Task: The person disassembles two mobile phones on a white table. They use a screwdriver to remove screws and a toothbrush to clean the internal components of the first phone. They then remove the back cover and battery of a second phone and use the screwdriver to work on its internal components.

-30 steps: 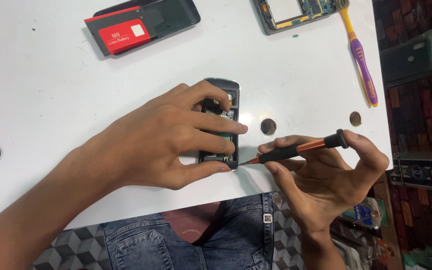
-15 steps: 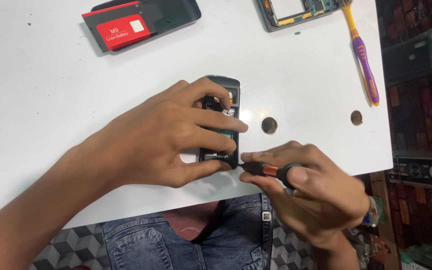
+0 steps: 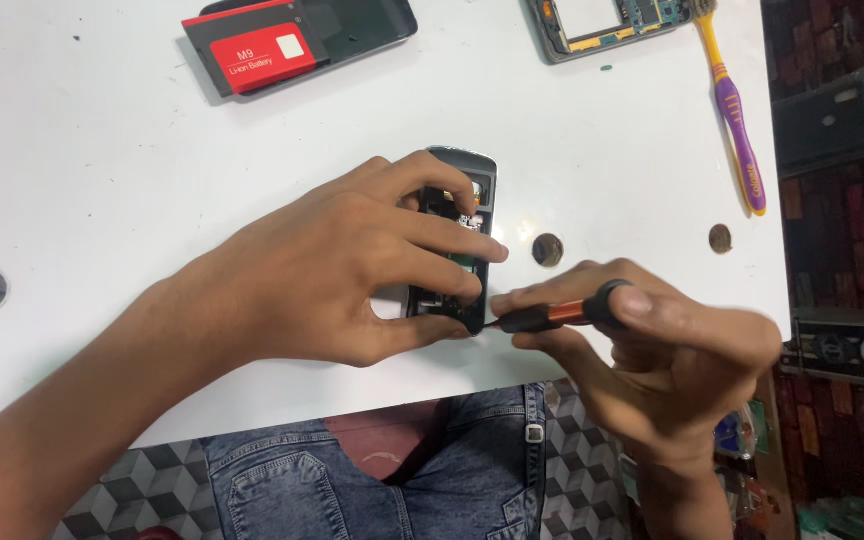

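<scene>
The left hand [image 3: 352,270] is laid palm down, its forearm stretched in from the lower left corner. Its fingers [image 3: 452,240] are spread forward and slightly curled, and the thumb is extended along the near side so that a pinching grip is formed between thumb and fingertips. The right hand [image 3: 652,350] is brought in from the lower right, wrist bent and knuckles turned upward. Its fingers are curled tightly inward, and the index finger and thumb are pressed together toward the left hand's thumb tip.
</scene>
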